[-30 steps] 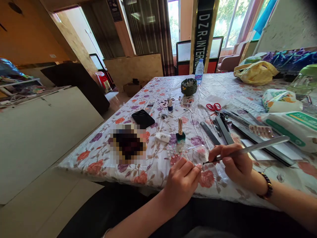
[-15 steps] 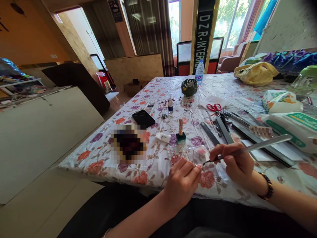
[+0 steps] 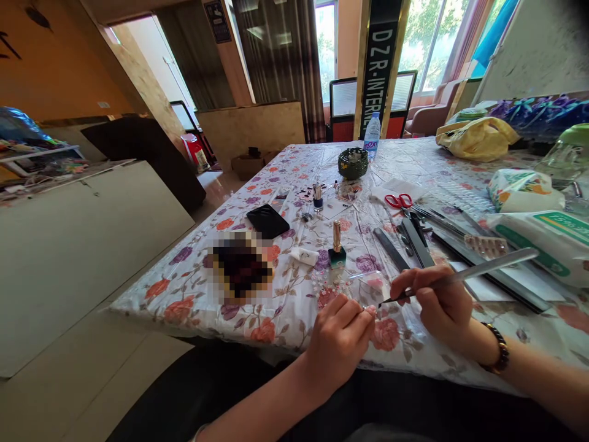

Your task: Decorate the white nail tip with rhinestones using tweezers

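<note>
My right hand (image 3: 439,304) is closed round a slim nail brush (image 3: 488,266) with a silver-grey handle, its dark tip pointing left. That tip is right beside the fingertips of my left hand (image 3: 343,331), which are pinched together. Whatever small thing they hold is too tiny and hidden to name. Just beyond my hands lies a clear plastic piece (image 3: 368,279) with small loose beads (image 3: 329,283) to its left. Behind the beads stands a dark green nail polish bottle (image 3: 337,248) with a gold cap, next to a small white tube (image 3: 304,256).
Red-handled scissors (image 3: 399,201), nail files (image 3: 416,242) and a wet-wipe pack (image 3: 543,242) lie on the right. Farther back are a blue polish bottle (image 3: 318,197), a woven basket (image 3: 353,164) and a water bottle (image 3: 372,136). A black flat object (image 3: 267,221) lies left.
Both hands keep almost the same pose, with the brush tip still beside the left fingertips. The brush handle has dipped very slightly; the whole view has shifted a little.
</note>
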{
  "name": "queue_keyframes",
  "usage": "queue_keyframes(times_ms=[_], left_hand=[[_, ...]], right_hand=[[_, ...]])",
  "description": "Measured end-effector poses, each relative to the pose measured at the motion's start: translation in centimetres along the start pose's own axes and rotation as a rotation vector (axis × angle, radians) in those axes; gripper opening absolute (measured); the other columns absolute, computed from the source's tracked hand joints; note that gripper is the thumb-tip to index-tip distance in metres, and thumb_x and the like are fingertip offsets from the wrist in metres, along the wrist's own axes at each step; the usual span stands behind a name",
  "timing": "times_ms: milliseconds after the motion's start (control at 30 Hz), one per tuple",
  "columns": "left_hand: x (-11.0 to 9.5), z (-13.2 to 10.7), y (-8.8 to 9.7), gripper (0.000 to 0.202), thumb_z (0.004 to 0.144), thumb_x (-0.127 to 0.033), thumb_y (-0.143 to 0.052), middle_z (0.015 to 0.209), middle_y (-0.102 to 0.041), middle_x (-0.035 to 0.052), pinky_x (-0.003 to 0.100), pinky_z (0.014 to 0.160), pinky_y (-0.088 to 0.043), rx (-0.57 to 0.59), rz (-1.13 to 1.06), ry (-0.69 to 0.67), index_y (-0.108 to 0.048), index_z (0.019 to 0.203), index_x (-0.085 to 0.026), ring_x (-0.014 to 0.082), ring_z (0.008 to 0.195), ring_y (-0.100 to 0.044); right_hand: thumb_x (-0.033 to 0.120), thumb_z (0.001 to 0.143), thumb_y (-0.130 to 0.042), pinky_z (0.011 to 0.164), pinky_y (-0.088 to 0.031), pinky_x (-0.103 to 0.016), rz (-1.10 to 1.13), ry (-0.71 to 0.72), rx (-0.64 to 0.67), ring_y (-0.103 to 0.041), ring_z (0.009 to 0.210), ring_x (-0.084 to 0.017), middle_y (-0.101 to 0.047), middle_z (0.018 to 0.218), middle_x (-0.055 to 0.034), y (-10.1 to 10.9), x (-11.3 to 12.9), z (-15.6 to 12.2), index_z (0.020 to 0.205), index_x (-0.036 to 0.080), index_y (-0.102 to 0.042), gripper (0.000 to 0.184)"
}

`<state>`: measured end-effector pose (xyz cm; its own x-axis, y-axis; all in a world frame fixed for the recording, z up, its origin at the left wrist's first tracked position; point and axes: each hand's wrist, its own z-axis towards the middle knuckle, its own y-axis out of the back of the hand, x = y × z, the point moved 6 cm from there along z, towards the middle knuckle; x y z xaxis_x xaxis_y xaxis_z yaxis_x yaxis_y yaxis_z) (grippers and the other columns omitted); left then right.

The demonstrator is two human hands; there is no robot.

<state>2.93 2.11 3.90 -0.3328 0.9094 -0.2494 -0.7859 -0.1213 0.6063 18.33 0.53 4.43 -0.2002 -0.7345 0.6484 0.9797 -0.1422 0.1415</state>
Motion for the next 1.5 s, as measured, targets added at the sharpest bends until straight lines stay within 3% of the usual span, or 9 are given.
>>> queue_keyframes(times_ms=[267, 400, 567, 700, 833, 1100, 1500], left_hand=[[0.3, 0.2, 0.1, 0.015, 0.085, -0.011, -0.057, 0.06, -0.058, 0.0006, 0.024, 0.06, -0.047, -0.036, -0.058, 0.067, -0.066, 0.074, -0.015, 0.0105, 0.06, -0.052], [1.0, 0.2, -0.2, 0.017, 0.081, -0.011, -0.06, 0.057, -0.056, 0.0001, 0.024, 0.059, -0.046, -0.057, -0.119, 0.158, -0.066, 0.066, -0.015, 0.0102, 0.058, -0.051], [2.6, 0.4, -0.4, 0.012, 0.075, -0.011, -0.067, 0.056, -0.057, 0.0003, 0.022, 0.052, -0.042, -0.046, -0.31, 0.376, -0.072, 0.064, -0.015, 0.0093, 0.054, -0.052], [3.9, 0.6, -0.9, 0.004, 0.07, -0.016, -0.073, 0.054, -0.056, 0.0001, 0.021, 0.047, -0.037, 0.017, -0.494, 0.626, -0.075, 0.068, -0.016, 0.0087, 0.05, -0.049], [4.3, 0.7, -1.3, 0.006, 0.066, -0.021, -0.077, 0.055, -0.056, 0.0001, 0.022, 0.049, -0.037, 0.07, -0.585, 0.755, -0.077, 0.07, -0.017, 0.0089, 0.052, -0.048], [4.7, 0.7, -1.5, 0.011, 0.069, -0.028, -0.075, 0.055, -0.057, 0.001, 0.023, 0.051, -0.038, 0.126, -0.551, 0.779, -0.077, 0.075, -0.019, 0.0106, 0.054, -0.048], [4.7, 0.7, -1.3, 0.012, 0.067, -0.026, -0.075, 0.055, -0.054, -0.0003, 0.023, 0.054, -0.035, 0.147, -0.548, 0.789, -0.077, 0.076, -0.018, 0.0111, 0.056, -0.046]], right_hand=[[0.014, 0.091, -0.044, 0.052, -0.05, -0.028, -0.013, -0.013, -0.016, -0.06, 0.062, -0.014, -0.066, 0.081, -0.0015, 0.0, 0.0, 0.0, 0.096, 0.024, -0.046, 0.012], [0.018, 0.093, -0.044, 0.05, -0.05, -0.026, 0.024, -0.04, -0.233, -0.061, 0.061, -0.013, -0.068, 0.076, -0.0003, 0.7, -0.1, 0.3, 0.091, 0.024, -0.048, 0.008], [0.024, 0.093, -0.047, 0.044, -0.046, -0.025, 0.077, -0.02, -0.382, -0.059, 0.056, -0.013, -0.067, 0.072, 0.0009, 1.1, 0.0, 0.8, 0.089, 0.024, -0.049, 0.005], [0.025, 0.093, -0.047, 0.044, -0.045, -0.024, 0.094, -0.041, -0.419, -0.057, 0.053, -0.012, -0.067, 0.072, 0.0016, 1.3, -0.3, 1.0, 0.088, 0.024, -0.05, 0.006], [0.024, 0.093, -0.048, 0.044, -0.044, -0.023, 0.103, -0.052, -0.434, -0.058, 0.054, -0.012, -0.067, 0.072, 0.0013, 1.4, -0.5, 0.9, 0.088, 0.023, -0.051, 0.006], [0.027, 0.093, -0.047, 0.047, -0.042, -0.025, 0.127, -0.097, -0.42, -0.057, 0.055, -0.012, -0.066, 0.073, 0.0012, 1.4, -0.9, 1.0, 0.087, 0.023, -0.047, 0.007], [0.027, 0.094, -0.046, 0.046, -0.041, -0.023, 0.144, -0.087, -0.412, -0.054, 0.053, -0.009, -0.067, 0.074, 0.0031, 1.5, -1.1, 1.3, 0.089, 0.021, -0.047, 0.008]])
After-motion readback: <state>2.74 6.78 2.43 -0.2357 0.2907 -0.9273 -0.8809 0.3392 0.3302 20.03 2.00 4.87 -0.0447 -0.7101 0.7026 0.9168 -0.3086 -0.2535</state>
